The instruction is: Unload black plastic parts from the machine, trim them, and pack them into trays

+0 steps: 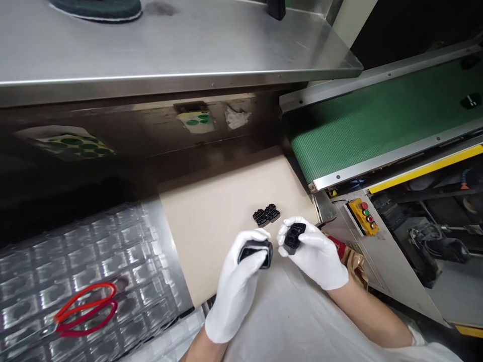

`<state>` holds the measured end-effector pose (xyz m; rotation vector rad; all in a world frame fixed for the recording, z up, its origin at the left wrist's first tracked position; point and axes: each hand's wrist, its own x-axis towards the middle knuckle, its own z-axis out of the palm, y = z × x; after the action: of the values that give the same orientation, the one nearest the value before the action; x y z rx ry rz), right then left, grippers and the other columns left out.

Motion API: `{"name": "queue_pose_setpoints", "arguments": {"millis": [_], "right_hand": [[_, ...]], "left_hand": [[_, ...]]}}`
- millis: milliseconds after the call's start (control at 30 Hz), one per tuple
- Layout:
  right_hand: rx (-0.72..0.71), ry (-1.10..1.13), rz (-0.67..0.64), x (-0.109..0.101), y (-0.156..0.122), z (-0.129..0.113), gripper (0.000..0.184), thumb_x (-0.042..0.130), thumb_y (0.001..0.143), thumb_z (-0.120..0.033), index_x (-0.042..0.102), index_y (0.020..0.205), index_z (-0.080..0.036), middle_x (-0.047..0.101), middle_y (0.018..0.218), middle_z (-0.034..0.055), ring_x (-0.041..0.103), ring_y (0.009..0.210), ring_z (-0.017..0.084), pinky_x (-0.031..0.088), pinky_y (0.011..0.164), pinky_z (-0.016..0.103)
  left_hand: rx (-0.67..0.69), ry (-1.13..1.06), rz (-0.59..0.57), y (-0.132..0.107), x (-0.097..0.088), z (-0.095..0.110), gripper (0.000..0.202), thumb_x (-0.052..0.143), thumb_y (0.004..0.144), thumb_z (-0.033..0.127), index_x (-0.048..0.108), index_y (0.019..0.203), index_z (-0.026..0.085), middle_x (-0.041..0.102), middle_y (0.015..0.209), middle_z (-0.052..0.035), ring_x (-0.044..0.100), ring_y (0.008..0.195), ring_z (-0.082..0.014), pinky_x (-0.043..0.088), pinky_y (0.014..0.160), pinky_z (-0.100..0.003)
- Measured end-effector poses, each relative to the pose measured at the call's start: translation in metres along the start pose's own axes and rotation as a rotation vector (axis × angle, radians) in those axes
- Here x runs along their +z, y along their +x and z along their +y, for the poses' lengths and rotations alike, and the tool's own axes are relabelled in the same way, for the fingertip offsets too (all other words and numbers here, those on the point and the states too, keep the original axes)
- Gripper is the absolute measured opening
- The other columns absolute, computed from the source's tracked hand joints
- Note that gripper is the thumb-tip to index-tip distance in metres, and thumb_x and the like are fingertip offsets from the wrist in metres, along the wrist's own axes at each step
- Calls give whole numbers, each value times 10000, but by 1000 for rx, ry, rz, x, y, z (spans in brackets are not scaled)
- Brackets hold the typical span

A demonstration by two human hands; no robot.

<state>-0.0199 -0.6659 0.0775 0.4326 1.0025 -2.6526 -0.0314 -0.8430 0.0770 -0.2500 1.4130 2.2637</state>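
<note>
Both of my hands wear white gloves. My left hand point(241, 274) is closed around a black molded plastic part point(246, 250), its thumb lying across the hollow side. Close by on the right, my right hand point(315, 254) pinches a second black molded plastic part point(293, 238) between thumb and fingers, with its recessed face showing. The two parts are apart. Just beyond my hands, a pair of small black parts point(266, 214) lies side by side on the beige board point(211, 221). Their exact kind cannot be made out.
Clear plastic blister trays point(139, 271) lie at the left, with red-handled scissors point(86, 311) on top. A steel shelf point(169, 45) overhangs the back. At the right runs a green conveyor belt point(377, 115), with a yellow button box point(363, 217) below it.
</note>
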Motion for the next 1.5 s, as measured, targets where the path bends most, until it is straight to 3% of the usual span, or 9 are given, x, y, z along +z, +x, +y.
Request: {"name": "queue_pose_setpoints", "arguments": {"millis": [100,233,367,567,867,1100,1233,1367,1500], "right_hand": [[-27,-68,15,3,2,-2,312,698,705,-158,752,1009,-203,679,1029,67,613,867,191,498,734,315],[-131,-68,-39,13,7,-8,424,625,549,-122,751,944,-211,654,1022,61,594,907,210,517,786,353],[-277,-96,-44,22,8,-7,510,575,475,-81,750,928,-238,669,1063,37,625,932,205,536,905,401],[-445,-155,47,31,3,1,529,575,606,-18,755,1033,-273,720,1132,8,690,1023,184,554,1023,394],[-607,-141,104,42,-8,-13,414,684,824,-30,750,1148,-280,741,1202,6,703,1187,190,567,1111,384],[-598,-165,110,42,-15,-11,392,856,829,-155,732,1155,-335,749,1146,-19,726,1126,203,607,1042,428],[-581,-214,112,35,-16,-7,409,866,847,-258,706,1214,-344,762,1151,3,710,1175,240,560,1102,502],[-560,-240,104,31,-15,-6,420,871,841,-267,706,1219,-349,774,1150,11,713,1178,250,560,1103,521],[-563,-254,104,31,-12,-6,418,875,835,-287,710,1214,-351,780,1132,13,723,1162,249,563,1108,530]], "left_hand": [[20,144,89,2,2,-1,283,721,712,174,709,990,227,687,1060,-32,623,968,-205,517,818,-277],[48,106,119,0,8,-2,476,733,689,185,660,1155,244,714,1095,-33,673,1002,-216,562,806,-280],[107,50,169,0,13,-4,536,810,656,155,643,1158,233,733,1098,-39,699,1056,-214,582,842,-265],[161,-34,190,1,27,1,529,903,645,143,635,1094,223,762,1061,-46,752,999,-203,623,798,-254],[347,127,201,2,44,10,472,884,649,71,662,1037,222,796,1033,-37,781,984,-180,635,878,-244],[335,67,162,0,49,11,463,896,669,83,667,1040,237,798,1060,-33,776,1017,-186,639,877,-248],[271,-10,171,-1,48,10,535,949,595,85,668,1029,223,793,1061,-41,773,1016,-202,635,897,-269],[232,-65,185,2,49,10,593,987,524,86,663,1002,219,789,1055,-35,767,1026,-220,635,911,-290],[231,-55,178,3,50,13,559,973,561,94,665,1010,222,785,1072,-34,762,1042,-219,632,921,-288]]}}
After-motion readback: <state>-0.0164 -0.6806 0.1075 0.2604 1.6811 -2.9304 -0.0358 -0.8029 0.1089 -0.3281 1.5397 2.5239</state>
